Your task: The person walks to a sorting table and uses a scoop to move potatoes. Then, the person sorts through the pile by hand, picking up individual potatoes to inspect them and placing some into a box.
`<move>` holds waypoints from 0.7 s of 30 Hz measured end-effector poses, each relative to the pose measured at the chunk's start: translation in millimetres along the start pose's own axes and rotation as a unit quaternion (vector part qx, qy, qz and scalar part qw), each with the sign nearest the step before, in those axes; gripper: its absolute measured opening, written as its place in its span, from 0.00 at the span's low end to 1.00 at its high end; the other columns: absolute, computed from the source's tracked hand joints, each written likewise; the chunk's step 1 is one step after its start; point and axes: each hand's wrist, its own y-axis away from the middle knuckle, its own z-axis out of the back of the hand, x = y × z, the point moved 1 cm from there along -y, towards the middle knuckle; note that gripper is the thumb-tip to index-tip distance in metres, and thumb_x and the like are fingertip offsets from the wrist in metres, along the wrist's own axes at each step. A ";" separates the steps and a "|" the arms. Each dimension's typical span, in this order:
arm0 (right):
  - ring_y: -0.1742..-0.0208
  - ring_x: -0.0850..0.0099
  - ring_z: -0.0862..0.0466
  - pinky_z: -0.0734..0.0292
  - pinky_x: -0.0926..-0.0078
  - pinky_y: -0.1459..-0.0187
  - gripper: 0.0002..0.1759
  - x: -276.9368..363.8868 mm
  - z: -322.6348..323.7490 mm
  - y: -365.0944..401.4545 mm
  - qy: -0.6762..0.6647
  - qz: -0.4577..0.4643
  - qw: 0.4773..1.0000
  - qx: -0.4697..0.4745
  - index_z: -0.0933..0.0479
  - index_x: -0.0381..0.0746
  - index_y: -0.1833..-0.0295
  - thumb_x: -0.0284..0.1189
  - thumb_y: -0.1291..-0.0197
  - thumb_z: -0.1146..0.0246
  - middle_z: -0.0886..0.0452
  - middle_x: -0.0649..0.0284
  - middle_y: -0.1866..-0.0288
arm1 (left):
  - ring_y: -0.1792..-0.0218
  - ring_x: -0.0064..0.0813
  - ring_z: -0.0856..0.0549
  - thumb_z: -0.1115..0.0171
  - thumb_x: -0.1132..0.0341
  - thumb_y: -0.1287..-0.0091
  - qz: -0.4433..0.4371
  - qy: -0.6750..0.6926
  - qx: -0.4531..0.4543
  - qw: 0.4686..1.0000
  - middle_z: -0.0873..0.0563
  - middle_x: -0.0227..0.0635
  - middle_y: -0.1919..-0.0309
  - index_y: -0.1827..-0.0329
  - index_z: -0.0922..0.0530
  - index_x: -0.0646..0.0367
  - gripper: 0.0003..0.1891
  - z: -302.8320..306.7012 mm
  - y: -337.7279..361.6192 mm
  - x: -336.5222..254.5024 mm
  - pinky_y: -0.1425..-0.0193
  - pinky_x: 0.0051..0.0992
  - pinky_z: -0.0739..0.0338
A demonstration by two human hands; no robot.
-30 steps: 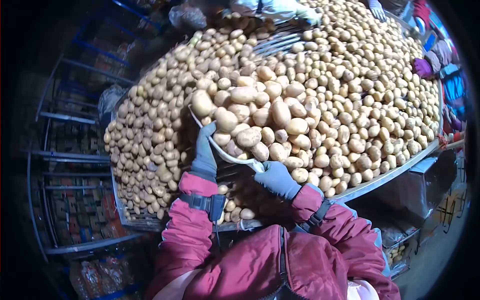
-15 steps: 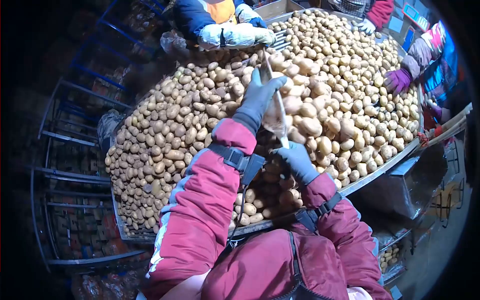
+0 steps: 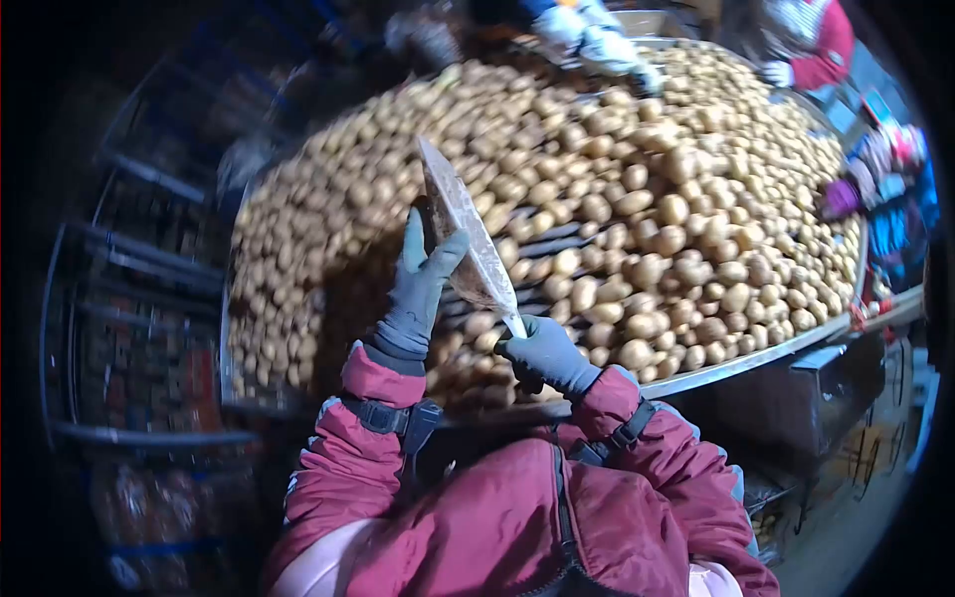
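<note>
A dirty, pale scoop with a white handle is tilted nearly edge-on above a big heap of potatoes. My right hand, in a grey glove, is closed round its handle near the front edge. My left hand, gloved too, holds the side of the blade, with the thumb over the near edge and a finger pointing up. Part of that hand's grip is hidden behind the scoop. Dark slats show between potatoes just right of the scoop.
A metal rim borders the potato table in front of me. A person's sleeve and glove reach in at the far side; a white glove and a purple glove are to the right. Metal racks stand left.
My hands and the scoop have moved left and a little down in view. Potatoes tumbling beside the scoop earlier now lie on the heap, and slats show there. The view has shifted too.
</note>
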 end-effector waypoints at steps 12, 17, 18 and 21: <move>0.66 0.56 0.12 0.18 0.60 0.59 0.16 -128.1 -322.0 -61.1 0.305 0.163 0.916 0.202 0.13 0.40 0.54 0.37 0.44 0.34 0.12 0.53 0.69 | 0.32 0.31 0.26 0.27 0.68 0.34 0.260 0.353 -0.374 0.817 0.30 0.44 0.27 0.14 0.55 0.64 0.52 144.5 272.9 145.8 0.29 0.29 0.27; 0.69 0.63 0.13 0.18 0.65 0.61 0.14 -207.4 -402.3 -120.7 0.319 0.173 0.889 0.280 0.12 0.43 0.54 0.36 0.43 0.32 0.11 0.58 0.70 | 0.31 0.33 0.27 0.25 0.64 0.35 0.275 0.324 -0.392 0.816 0.31 0.47 0.26 0.14 0.55 0.63 0.54 172.8 314.8 233.4 0.28 0.31 0.29; 0.70 0.64 0.13 0.18 0.66 0.61 0.13 -206.5 -409.1 -131.0 0.314 0.173 0.888 0.289 0.12 0.43 0.54 0.35 0.43 0.32 0.11 0.59 0.70 | 0.30 0.34 0.27 0.24 0.62 0.35 0.289 0.306 -0.393 0.818 0.32 0.48 0.25 0.14 0.56 0.63 0.55 172.3 319.3 249.4 0.27 0.31 0.29; 0.70 0.67 0.13 0.18 0.68 0.62 0.13 -215.6 -413.4 -153.2 0.305 0.157 0.888 0.307 0.11 0.43 0.54 0.34 0.43 0.32 0.11 0.61 0.71 | 0.29 0.35 0.28 0.24 0.59 0.36 0.294 0.328 -0.386 0.811 0.33 0.49 0.24 0.14 0.57 0.62 0.57 168.6 315.5 273.6 0.26 0.32 0.31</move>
